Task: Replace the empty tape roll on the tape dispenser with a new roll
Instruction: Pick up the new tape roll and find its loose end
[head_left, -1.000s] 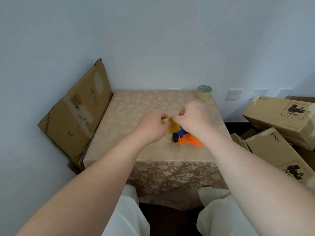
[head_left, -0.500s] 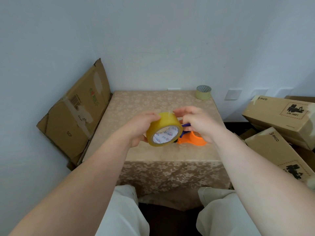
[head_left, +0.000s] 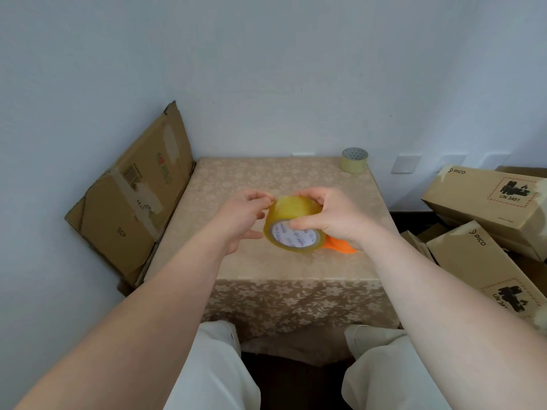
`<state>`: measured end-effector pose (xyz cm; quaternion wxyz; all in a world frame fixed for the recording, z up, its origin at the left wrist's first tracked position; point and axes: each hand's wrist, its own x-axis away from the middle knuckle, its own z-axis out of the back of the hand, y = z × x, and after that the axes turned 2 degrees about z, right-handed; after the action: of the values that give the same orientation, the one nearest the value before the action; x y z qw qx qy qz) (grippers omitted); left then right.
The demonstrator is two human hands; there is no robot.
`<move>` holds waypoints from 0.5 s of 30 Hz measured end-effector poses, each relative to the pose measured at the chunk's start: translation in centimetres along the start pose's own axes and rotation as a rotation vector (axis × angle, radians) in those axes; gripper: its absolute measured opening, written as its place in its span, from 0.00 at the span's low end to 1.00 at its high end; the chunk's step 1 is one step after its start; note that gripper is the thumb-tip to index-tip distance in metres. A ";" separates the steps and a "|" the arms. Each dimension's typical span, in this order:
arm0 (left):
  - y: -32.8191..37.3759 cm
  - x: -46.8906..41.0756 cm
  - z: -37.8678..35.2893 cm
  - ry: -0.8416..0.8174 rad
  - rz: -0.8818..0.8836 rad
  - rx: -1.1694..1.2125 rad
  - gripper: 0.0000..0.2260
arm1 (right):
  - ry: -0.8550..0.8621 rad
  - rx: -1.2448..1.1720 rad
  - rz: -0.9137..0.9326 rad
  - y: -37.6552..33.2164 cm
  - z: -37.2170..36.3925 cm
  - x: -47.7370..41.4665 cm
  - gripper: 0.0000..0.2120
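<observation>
I hold a full yellow tape roll (head_left: 291, 210) above the middle of the table (head_left: 251, 179), its white label facing me. My right hand (head_left: 334, 217) grips it from the right, thumb across the label and fingers over the top. My left hand (head_left: 242, 214) pinches thumb and forefinger at the roll's upper left rim. The orange tape dispenser (head_left: 340, 247) lies on the table behind the roll, mostly hidden by my right hand. A pale, thin tape roll (head_left: 354, 161) stands at the table's far right corner.
A flattened cardboard box (head_left: 133, 202) leans on the wall left of the table. Two brown shipping boxes (head_left: 488, 199) (head_left: 479, 261) are stacked on the floor to the right. My knees sit under the near table edge.
The roll has passed from my left hand's grip into my right hand and turned slightly. My left hand has shifted to pinch the rim. The dispenser is more hidden than before.
</observation>
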<state>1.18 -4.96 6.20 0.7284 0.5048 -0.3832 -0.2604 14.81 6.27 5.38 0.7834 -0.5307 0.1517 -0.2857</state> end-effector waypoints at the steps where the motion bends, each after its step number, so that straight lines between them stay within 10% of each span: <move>1: 0.1 0.1 0.0 0.008 -0.002 -0.009 0.05 | 0.026 0.005 -0.002 0.1 -0.1 -0.1 0.29; 7: -0.9 0.1 -0.2 -0.154 -0.042 -0.134 0.16 | 0.088 -0.131 -0.037 0.7 0.3 -0.3 0.19; 15: -0.4 -1.0 -1.6 0.099 -0.250 -0.222 0.11 | 0.100 -0.135 -0.082 0.8 -0.3 -0.5 0.20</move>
<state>1.92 -3.55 5.20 0.7595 0.4773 -0.2500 -0.3644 14.51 6.63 4.47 0.7250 -0.5732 0.1878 -0.3326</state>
